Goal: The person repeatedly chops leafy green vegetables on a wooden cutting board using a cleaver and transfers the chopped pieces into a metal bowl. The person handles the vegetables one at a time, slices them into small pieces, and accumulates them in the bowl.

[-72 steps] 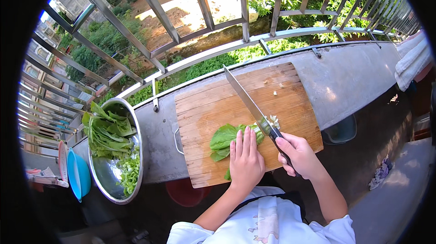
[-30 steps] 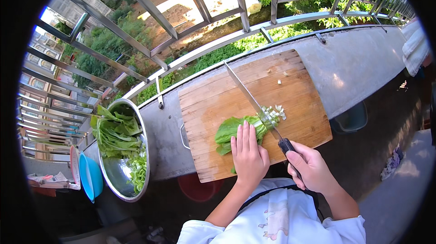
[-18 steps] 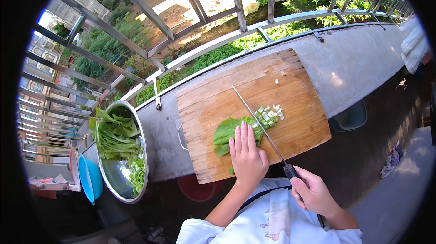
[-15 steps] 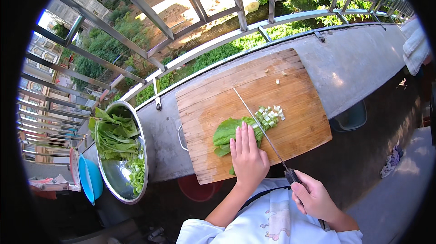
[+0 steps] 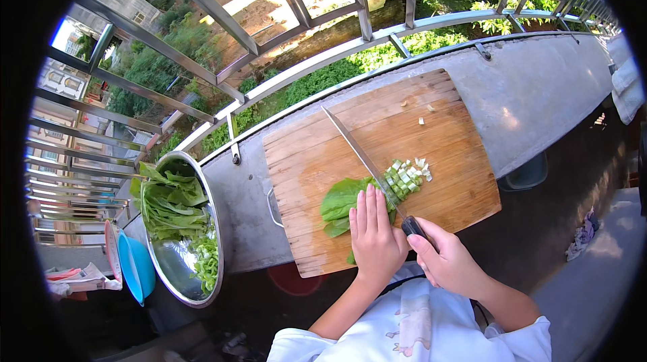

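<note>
A wooden cutting board (image 5: pixel 445 146) lies on a concrete ledge. Green leafy stalks (image 5: pixel 340 199) rest on its near half, with a small heap of chopped stem pieces (image 5: pixel 406 178) to their right. My left hand (image 5: pixel 375 235) lies flat on the leaves, fingers together. My right hand (image 5: pixel 446 261) grips the black handle of a long knife (image 5: pixel 357 149), whose blade runs up and left across the board, right beside my left fingertips at the cut end of the stalks.
A steel bowl (image 5: pixel 176 274) of green leaves stands left of the board, with a blue bowl (image 5: pixel 135 267) beyond it. A metal railing (image 5: pixel 296 8) runs along the ledge's far side. The concrete ledge (image 5: pixel 532 85) extends right, and a cloth (image 5: pixel 627 82) hangs at the far right.
My right hand drew back toward me with the knife, then came forward again so the blade sits at the stalks. The heap of chopped pieces has grown. My left hand stays on the leaves.
</note>
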Demonstrator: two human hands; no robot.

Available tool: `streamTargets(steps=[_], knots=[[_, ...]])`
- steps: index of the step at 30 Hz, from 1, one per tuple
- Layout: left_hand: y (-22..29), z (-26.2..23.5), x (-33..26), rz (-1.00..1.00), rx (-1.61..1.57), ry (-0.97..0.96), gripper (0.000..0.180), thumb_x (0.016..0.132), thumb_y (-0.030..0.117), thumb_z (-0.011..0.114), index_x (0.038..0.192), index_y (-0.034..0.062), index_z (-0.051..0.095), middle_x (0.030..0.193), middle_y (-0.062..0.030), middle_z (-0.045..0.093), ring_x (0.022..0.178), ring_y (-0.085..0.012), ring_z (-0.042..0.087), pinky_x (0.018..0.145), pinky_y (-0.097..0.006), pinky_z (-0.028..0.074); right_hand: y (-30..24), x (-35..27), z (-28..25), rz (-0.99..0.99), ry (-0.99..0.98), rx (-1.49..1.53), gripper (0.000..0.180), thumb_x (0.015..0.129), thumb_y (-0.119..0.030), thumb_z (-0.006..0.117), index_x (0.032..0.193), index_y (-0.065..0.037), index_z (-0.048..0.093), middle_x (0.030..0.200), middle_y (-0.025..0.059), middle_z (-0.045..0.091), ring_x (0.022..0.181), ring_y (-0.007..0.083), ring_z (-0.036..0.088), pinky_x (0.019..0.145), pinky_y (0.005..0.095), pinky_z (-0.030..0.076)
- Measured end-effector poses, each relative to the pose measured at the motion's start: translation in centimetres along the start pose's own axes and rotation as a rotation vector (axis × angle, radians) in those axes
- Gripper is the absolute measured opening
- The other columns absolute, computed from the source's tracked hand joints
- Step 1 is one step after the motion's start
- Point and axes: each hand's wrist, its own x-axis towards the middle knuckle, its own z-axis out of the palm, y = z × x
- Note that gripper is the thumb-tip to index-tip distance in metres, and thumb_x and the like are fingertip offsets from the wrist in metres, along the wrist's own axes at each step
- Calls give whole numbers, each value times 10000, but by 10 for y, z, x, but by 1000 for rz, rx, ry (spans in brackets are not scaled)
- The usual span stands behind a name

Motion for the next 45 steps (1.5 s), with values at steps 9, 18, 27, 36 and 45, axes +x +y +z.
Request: streamTargets(steps=[9,18,27,36,45], knots=[[-1,-6,0,2,-25,-16,580,710,78,466,1267,-77,427,1360,-222,394,1286,-366,344,1043,-483,259,-19,27,-17,106,-54,305,370,968,-273,432,1221,-5,460,587,-9,459,347,41,388,318,184,312],[-2,-5,-1,-6,-22,-14,583,708,75,463,1268,-83,423,1369,-224,382,1296,-358,331,1057,-475,241,-5,-43,-21,116,-45,245,381,964,-222,449,1267,8,426,602,-10,468,388,33,407,362,182,339],[-1,-4,-1,-2,-15,-27,596,710,75,464,1277,-97,401,1372,-235,373,1304,-364,317,1064,-468,232,4,-63,-15,180,-56,234,361,957,-203,466,1249,6,430,616,-21,461,420,29,403,388,181,345],[-2,-5,-1,-4,-17,-43,617,705,78,462,1290,-100,383,1382,-242,354,1307,-368,309,1060,-477,235,1,-67,-13,147,-34,249,382,951,-195,485,1270,3,415,643,-24,459,457,24,401,413,174,346],[-3,-4,-2,7,-2,-55,617,709,84,463,1293,-100,382,1382,-243,356,1302,-373,318,1050,-477,254,17,-58,2,95,57,4,365,939,-206,503,1224,19,464,662,-4,480,602,54,428,540,210,389]])
